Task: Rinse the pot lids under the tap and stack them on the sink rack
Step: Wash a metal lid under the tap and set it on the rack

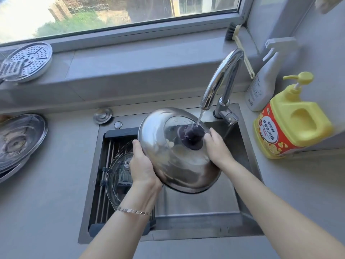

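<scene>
the steel lid (179, 165) sits tilted over the sink (201, 202), its dome and dark knob (192, 136) facing up toward the tap (222, 79) (water strikes the knob). the left hand (143, 165) grips its left rim, the right hand (216, 144) its right rim.

We look out a window (112, 14) onto grass and walls. On the sill (130, 58) below it, at the far left, lies a round perforated steamer plate (31, 60), with a small grater (8, 70) resting on its left edge. At the sill's right end, a dark-bristled brush (231, 32) with a cream handle leans in the corner. On the grey counter (46, 212) to our right stand a white spray bottle (261, 85) and, just in front of it, a yellow pump bottle (291, 122) with a red label. A round metal cap (102, 115) lies on the counter, with a small round button (118, 125) near it.
</scene>
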`<move>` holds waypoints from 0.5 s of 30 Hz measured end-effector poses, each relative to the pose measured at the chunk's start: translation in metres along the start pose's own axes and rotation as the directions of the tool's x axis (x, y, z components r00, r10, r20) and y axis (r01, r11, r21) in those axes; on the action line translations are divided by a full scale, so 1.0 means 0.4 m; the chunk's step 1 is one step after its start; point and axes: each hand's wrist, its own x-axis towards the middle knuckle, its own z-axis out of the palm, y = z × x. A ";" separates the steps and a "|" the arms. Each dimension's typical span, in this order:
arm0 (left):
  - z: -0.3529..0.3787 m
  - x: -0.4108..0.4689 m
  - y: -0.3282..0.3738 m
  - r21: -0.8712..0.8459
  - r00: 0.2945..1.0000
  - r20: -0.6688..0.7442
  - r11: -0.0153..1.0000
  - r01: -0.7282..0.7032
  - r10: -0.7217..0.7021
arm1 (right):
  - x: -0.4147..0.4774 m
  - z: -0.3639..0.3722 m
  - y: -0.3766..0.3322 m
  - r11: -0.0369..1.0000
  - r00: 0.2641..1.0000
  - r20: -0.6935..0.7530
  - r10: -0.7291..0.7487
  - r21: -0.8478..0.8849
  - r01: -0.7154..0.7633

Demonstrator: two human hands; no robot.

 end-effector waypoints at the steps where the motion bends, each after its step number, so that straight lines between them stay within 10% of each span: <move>1: -0.009 -0.004 0.002 0.010 0.994 0.100 0.999 0.037 -0.038 | 0.014 -0.021 -0.002 1.000 1.000 -0.028 -0.013 0.015 0.013; 7: -0.016 -0.011 0.000 0.313 0.945 0.286 0.948 0.062 -0.157 | 0.034 -0.102 -0.128 0.985 0.972 0.185 -0.145 -0.069 0.160; 15: 0.000 -0.035 -0.009 0.331 0.959 0.276 0.943 -0.037 -0.059 | -0.015 -0.018 -0.161 0.680 0.798 0.307 -0.518 -0.418 0.603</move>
